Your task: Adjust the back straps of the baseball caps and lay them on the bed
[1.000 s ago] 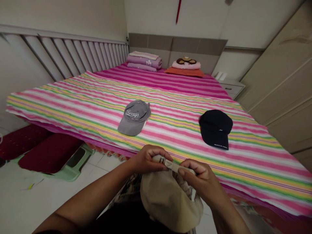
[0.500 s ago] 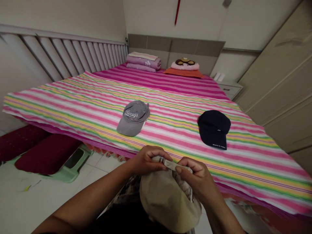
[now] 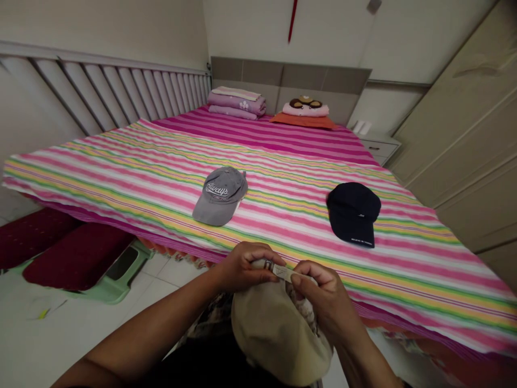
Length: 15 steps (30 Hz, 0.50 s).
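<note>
A beige baseball cap (image 3: 278, 334) hangs from my two hands in front of my body, its back strap (image 3: 283, 272) uppermost. My left hand (image 3: 252, 267) pinches the strap beside a small metal buckle (image 3: 268, 264). On the other side, my right hand (image 3: 321, 285) grips the strap between thumb and fingers. A grey baseball cap (image 3: 221, 195) with white lettering lies on the bed beyond my left hand. Farther right on the bed rests a dark navy cap (image 3: 354, 213), its brim toward me.
The bed carries a striped sheet (image 3: 161, 178). Folded purple bedding (image 3: 238, 104) and a pink pillow (image 3: 306, 109) lie by the headboard (image 3: 327, 86). Dark red padded stools (image 3: 76, 258) stand at the left. A nightstand (image 3: 379, 146) and a wardrobe (image 3: 452, 140) are at the right.
Both hands keep their grip on the beige cap's strap, with hardly any movement. The view has shifted very slightly; the two caps on the bed lie as before.
</note>
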Motion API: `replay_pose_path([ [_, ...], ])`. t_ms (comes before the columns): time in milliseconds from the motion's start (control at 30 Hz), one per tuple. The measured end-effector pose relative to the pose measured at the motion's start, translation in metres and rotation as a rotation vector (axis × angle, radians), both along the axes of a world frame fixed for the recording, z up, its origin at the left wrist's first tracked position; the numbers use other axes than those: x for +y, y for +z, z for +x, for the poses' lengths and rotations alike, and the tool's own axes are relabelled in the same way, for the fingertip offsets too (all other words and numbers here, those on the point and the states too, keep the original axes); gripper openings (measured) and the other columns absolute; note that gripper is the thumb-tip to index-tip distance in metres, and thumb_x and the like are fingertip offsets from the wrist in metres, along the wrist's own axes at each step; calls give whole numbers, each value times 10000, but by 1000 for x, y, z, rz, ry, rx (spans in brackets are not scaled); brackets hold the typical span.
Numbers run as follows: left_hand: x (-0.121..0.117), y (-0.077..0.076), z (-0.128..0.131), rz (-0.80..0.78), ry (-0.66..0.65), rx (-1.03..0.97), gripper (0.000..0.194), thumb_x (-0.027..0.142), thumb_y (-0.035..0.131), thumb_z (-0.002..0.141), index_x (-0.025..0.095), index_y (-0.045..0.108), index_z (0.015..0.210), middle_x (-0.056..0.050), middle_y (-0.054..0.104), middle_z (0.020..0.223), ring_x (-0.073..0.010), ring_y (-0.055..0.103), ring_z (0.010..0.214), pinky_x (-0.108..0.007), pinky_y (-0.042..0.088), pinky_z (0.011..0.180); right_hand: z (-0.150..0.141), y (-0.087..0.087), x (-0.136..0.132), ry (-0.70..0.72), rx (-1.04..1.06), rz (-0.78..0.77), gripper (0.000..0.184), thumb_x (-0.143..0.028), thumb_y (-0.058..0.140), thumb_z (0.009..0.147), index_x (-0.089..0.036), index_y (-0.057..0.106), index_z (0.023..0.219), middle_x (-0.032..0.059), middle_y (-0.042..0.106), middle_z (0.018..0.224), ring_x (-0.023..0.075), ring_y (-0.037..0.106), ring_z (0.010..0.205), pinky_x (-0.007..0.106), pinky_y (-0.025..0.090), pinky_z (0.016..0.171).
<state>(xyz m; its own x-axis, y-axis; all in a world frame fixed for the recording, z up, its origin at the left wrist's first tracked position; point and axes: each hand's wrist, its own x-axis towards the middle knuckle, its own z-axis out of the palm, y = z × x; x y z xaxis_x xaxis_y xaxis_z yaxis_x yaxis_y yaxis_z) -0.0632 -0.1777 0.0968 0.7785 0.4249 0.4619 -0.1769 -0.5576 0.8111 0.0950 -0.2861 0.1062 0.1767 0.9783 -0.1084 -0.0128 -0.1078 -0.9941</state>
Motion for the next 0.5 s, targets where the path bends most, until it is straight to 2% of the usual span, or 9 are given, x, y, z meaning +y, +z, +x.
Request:
replay_pose_path([
  [167, 0, 0, 0, 25, 17, 17, 234, 270, 630, 723, 122, 636, 905, -66, 647, 757, -123, 592, 701, -224, 454, 642, -3, 0, -1, -41, 23, -31, 223, -354, 642, 687, -159, 575, 603, -33, 502, 494, 85, 377, 459, 231, 270, 463],
  [500, -2, 1, 0, 46, 27, -25, 219, 214, 645, 710, 98, 641, 895, -71, 643, 740, -121, 593, 688, -207, 448, 628, -13, -16, 0, -152, 156, 14, 210, -321, 625, 708, -174, 536, 588, -54, 463, 466, 91, 361, 470, 238, 268, 498],
])
